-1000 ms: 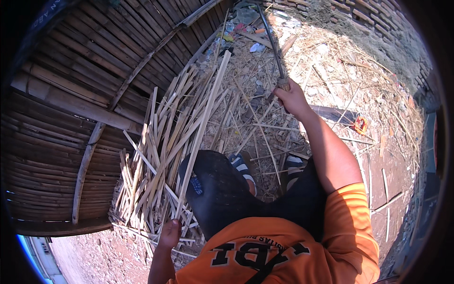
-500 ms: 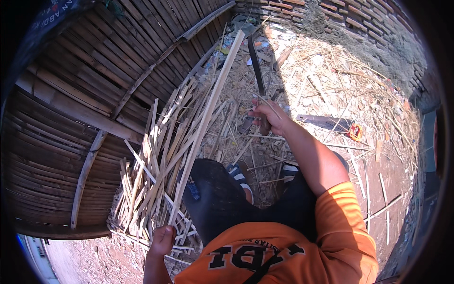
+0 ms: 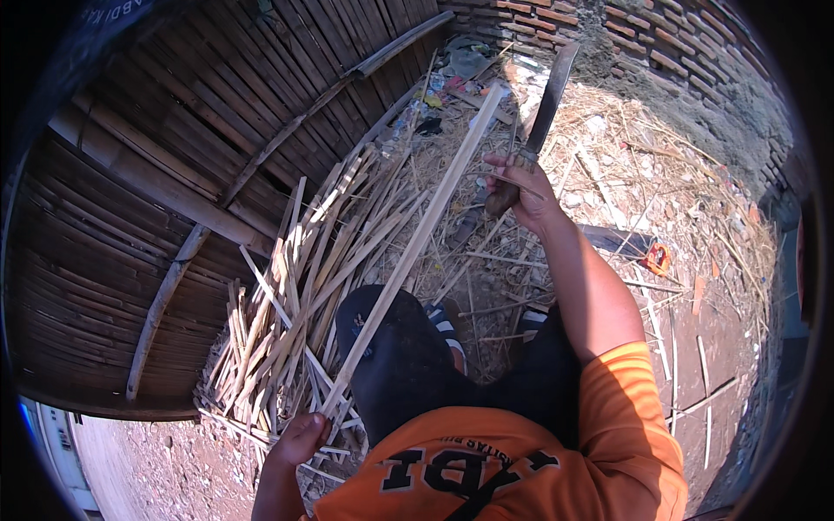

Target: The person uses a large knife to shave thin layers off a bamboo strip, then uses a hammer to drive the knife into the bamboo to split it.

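Note:
My left hand (image 3: 301, 437) is closed around the near end of a long, pale bamboo strip (image 3: 415, 247). The strip slants away over my left knee toward the far middle. In my right hand (image 3: 527, 193) I grip a machete (image 3: 549, 102) by its brown wooden handle. Its dark curved blade points up and away, to the right of the strip's far end and apart from it. A thin sliver lies across my right fingers; whether they hold it I cannot tell.
A heap of split bamboo strips (image 3: 291, 300) lies at my left beside a woven bamboo wall (image 3: 130, 252). To the right a handsaw with an orange handle (image 3: 658, 259) rests on the ground. Shavings (image 3: 599, 165) cover the ground toward a brick wall (image 3: 651, 43).
My right hand has moved slightly right, and the machete blade has swung from leaning left to leaning right. The far end of the bamboo strip has shifted right and down.

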Motion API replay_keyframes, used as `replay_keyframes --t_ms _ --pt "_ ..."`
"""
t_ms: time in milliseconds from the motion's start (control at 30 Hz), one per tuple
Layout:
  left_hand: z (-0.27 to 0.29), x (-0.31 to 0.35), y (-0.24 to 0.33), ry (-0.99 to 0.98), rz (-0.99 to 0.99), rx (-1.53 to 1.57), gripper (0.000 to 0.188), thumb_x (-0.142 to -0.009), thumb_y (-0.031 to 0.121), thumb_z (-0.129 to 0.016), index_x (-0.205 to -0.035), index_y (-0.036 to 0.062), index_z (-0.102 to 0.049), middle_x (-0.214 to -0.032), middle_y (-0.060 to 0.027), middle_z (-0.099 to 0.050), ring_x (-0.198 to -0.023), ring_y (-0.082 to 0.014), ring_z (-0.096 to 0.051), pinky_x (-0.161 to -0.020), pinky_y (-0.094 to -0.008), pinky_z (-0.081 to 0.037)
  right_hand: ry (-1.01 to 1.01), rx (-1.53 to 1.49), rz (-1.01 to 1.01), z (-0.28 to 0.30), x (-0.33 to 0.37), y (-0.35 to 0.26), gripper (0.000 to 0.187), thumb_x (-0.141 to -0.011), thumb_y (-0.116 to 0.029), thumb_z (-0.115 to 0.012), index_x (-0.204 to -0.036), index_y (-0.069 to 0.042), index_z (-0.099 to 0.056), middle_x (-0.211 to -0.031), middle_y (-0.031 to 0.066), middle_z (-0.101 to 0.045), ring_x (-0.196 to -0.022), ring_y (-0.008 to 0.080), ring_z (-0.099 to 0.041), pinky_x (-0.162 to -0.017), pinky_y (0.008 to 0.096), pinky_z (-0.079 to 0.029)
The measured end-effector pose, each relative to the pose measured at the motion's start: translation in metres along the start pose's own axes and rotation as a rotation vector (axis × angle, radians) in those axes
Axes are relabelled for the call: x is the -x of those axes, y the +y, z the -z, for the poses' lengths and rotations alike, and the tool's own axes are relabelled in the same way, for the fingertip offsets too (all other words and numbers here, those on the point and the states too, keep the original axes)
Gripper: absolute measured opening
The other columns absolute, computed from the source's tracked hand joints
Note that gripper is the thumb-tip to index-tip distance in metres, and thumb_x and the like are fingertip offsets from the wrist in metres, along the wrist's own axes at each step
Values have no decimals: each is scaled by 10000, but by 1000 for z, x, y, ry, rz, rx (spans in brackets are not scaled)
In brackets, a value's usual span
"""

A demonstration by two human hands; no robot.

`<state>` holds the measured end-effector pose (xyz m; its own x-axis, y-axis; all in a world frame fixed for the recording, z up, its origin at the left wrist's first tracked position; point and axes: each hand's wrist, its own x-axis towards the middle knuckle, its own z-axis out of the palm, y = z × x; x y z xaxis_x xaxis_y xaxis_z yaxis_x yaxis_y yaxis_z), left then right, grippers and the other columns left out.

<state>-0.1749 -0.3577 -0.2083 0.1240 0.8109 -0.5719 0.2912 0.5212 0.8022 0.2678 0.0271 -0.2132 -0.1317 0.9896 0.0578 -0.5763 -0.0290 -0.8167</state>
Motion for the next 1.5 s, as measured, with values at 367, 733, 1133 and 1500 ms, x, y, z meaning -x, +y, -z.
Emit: replay_keyframes --t_ms 367,733,1133,1500 --pt "1 -2 10 57 6 -11 554 -1069 538 -407 -747 102 -524 -601 34 -420 -534 -84 -374 -510 -258 -295 93 73 -32 20 5 -15 127 -903 -69 -589 -1014 -9 -582 -1055 186 -702 -921 284 -722 -833 391 -598" --pt "23 -4 -23 290 70 53 527 -1070 524 -428 -756 114 -535 -603 56 -421 -531 -67 -372 -512 -254 -290 244 -142 488 119 25 -141 85 -943 -79 -641 -983 -43 -574 -1010 163 -688 -931 293 -701 -980 432 -560" --pt "-30 -30 -17 286 -87 -286 510 -1095 391 -437 -740 41 -545 -614 49 -444 -590 -62 -393 -542 -284 -341 858 888 285 139 70 -163 259 -888 -195 -709 -1050 -14 -620 -811 79 -690 -563 126 -600 -518 273 -472" --pt "-30 -43 -47 224 -73 -192 514 -1090 410 -425 -834 6 -613 -616 20 -487 -623 -73 -433 -571 -306 -385 -534 1719 231 -12 67 -51 272 -761 -198 -760 -988 -84 -661 -784 166 -667 -779 349 -669 -704 450 -509"
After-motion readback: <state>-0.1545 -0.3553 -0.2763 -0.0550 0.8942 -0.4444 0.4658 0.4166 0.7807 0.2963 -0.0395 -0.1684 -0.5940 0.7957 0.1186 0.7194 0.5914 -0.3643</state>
